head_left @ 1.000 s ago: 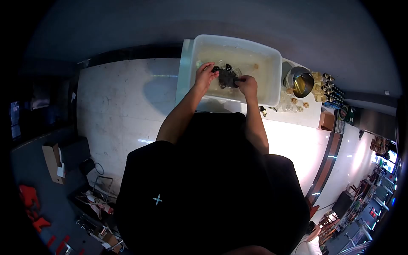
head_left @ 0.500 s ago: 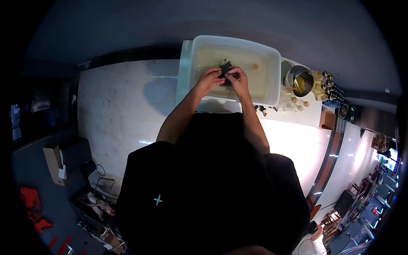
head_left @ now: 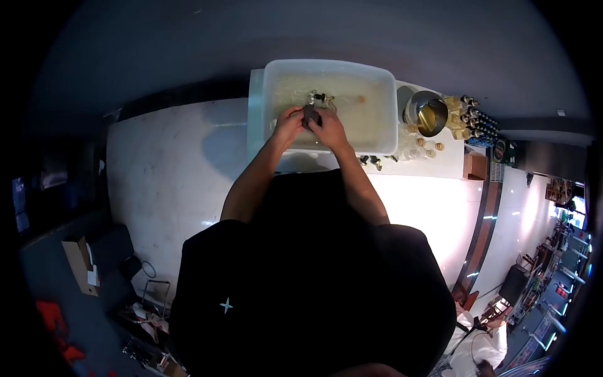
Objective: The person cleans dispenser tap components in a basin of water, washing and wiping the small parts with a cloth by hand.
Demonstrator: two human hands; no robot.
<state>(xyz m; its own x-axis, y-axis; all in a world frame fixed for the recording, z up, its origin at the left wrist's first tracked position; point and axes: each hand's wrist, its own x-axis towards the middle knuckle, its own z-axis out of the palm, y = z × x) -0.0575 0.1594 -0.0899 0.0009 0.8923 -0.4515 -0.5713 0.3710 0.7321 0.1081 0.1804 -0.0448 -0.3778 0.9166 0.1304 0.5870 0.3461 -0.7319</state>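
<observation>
A white plastic tub holds cloudy, yellowish water. Over its left half, my left hand and my right hand are close together, fingers closed on a dark, soft-looking cloth between them. Whether anything is wrapped inside it I cannot make out. Just beyond my fingertips, small dark and shiny bottle pourers sit in the water. Farther right in the tub is a small tan round piece.
The tub stands on a pale table. To its right are a steel pot, clear bottles with tan caps, several dark-topped bottles and a cardboard box. Black pourers lie by the tub's near edge.
The dark cloth, spread between my hands before, is now bunched up, with my hands drawn closer together. The pourers show more clearly beyond my fingers. My view has shifted slightly.
</observation>
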